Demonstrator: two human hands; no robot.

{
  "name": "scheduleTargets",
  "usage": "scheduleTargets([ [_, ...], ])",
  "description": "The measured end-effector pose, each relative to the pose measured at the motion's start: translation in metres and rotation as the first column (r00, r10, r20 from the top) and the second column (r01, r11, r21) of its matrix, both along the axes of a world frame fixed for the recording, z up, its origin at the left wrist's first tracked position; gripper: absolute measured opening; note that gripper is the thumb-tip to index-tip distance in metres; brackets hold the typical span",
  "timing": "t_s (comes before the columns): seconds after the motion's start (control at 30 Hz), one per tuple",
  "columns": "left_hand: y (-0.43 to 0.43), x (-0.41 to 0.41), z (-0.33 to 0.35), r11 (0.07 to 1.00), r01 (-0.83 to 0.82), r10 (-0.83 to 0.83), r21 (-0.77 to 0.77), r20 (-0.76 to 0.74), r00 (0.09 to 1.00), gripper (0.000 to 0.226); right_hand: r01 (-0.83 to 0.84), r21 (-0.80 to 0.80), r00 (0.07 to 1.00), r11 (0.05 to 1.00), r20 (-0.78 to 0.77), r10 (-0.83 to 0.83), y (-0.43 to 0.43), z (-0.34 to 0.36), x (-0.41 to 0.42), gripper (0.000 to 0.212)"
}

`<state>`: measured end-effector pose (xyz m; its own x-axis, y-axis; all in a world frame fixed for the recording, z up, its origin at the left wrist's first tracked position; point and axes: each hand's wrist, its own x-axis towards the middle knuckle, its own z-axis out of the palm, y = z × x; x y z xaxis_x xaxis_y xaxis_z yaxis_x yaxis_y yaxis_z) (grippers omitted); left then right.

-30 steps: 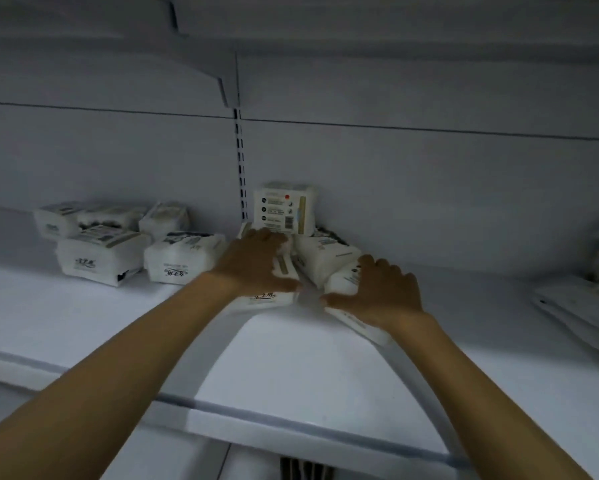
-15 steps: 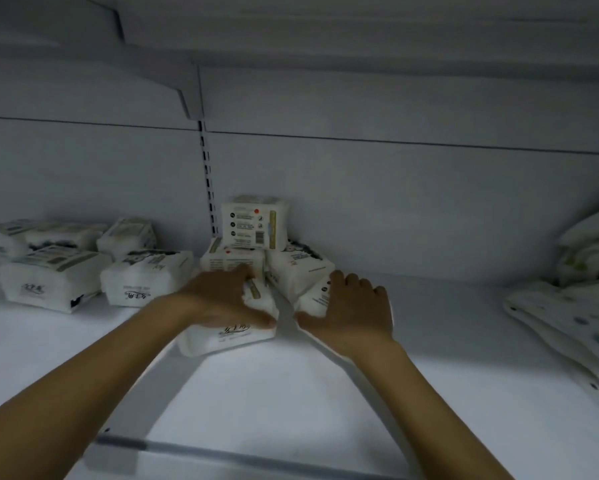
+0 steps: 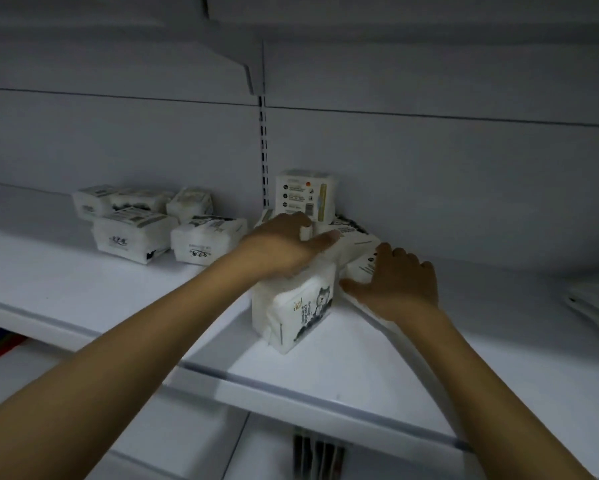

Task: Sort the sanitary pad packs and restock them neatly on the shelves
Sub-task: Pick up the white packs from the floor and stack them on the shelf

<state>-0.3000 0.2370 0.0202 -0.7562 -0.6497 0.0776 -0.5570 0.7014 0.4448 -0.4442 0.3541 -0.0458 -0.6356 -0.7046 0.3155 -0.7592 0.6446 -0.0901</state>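
A white pad pack with a dog picture [image 3: 298, 308] stands tilted on the white shelf [image 3: 343, 368], and my left hand [image 3: 284, 245] grips its top. Just to the right, my right hand [image 3: 400, 284] lies on another white pack [image 3: 364, 266], fingers spread and thumb out. Behind them an upright pack with a yellow stripe [image 3: 305, 195] leans on the back wall. More packs lie between it and my hands, partly hidden.
Several white packs [image 3: 152, 226] are grouped at the left on the same shelf. Flat white packs [image 3: 595, 303] lie at the far right. A slotted upright [image 3: 263, 150] runs up the back wall. Another shelf hangs overhead. A lower shelf [image 3: 173, 441] shows below.
My left hand has tipped the front pack up and pulled it toward the shelf's front edge, so its dog face now shows. My right hand stays on its pack.
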Motion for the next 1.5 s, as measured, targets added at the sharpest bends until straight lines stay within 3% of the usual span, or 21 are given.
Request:
scheduleTargets([
  [0.07,0.016,0.000,-0.017,0.997,0.076,-0.071,-0.026,0.178,0.982,0.089,-0.002,0.009,1.000,1.000,-0.003,0.002,-0.001,-0.001,-0.001,0.086],
  [0.13,0.025,0.003,-0.040,0.979,0.100,-0.044,-0.176,0.298,0.954,0.101,-0.004,0.007,1.000,1.000,-0.009,0.004,0.000,-0.004,-0.003,0.087],
  [0.2,0.023,0.003,-0.049,0.959,0.070,0.006,-0.276,0.264,0.965,0.102,-0.007,-0.039,0.999,0.999,-0.035,0.005,0.001,-0.007,-0.003,0.088],
  [0.43,0.019,0.007,-0.052,0.963,0.023,0.019,-0.267,0.154,0.988,0.102,-0.012,-0.053,0.997,0.999,-0.078,0.008,0.002,-0.008,-0.001,0.085],
  [0.67,0.016,0.032,-0.044,0.970,0.051,-0.012,-0.237,0.165,0.986,0.098,-0.048,-0.145,0.938,0.988,-0.347,-0.006,0.007,-0.015,0.029,0.065],
  [0.83,0.016,0.080,-0.045,0.963,0.067,-0.029,-0.261,0.145,0.989,0.095,0.026,0.026,0.986,0.999,-0.165,-0.021,0.013,0.002,0.072,0.077],
  [0.9,0.011,0.105,-0.045,0.960,0.068,-0.030,-0.273,0.140,0.990,0.094,-0.022,-0.003,0.999,1.000,-0.035,0.021,0.012,0.010,0.098,0.078],
  [0.97,0.003,0.141,-0.044,0.961,0.063,-0.031,-0.270,0.121,0.992,0.092,-0.031,-0.146,0.990,0.989,0.128,0.050,0.006,0.019,0.123,0.072],
  [1.07,-0.021,0.218,-0.039,0.972,-0.061,0.066,-0.227,0.017,0.998,0.089,0.002,-0.466,0.861,0.885,0.451,0.235,-0.010,0.035,0.172,0.055],
  [1.17,-0.048,0.305,-0.032,0.953,-0.241,0.228,-0.187,-0.088,0.970,0.084,-0.010,-0.641,0.730,0.767,0.520,0.444,-0.037,0.043,0.234,0.038],
  [1.3,-0.061,0.408,-0.039,0.910,-0.376,0.352,-0.173,-0.157,0.923,0.084,-0.068,-0.660,0.503,0.748,0.625,0.597,-0.086,0.027,0.329,0.045],
  [1.43,-0.061,0.502,-0.071,0.871,-0.472,0.457,-0.136,-0.127,0.880,0.089,-0.144,-0.592,0.281,0.793,0.744,0.606,-0.128,0.002,0.424,0.056],
  [1.5,-0.061,0.545,-0.088,0.832,-0.547,0.538,-0.087,-0.110,0.836,0.090,-0.206,-0.552,0.202,0.808,0.784,0.587,-0.142,-0.012,0.467,0.046],
])
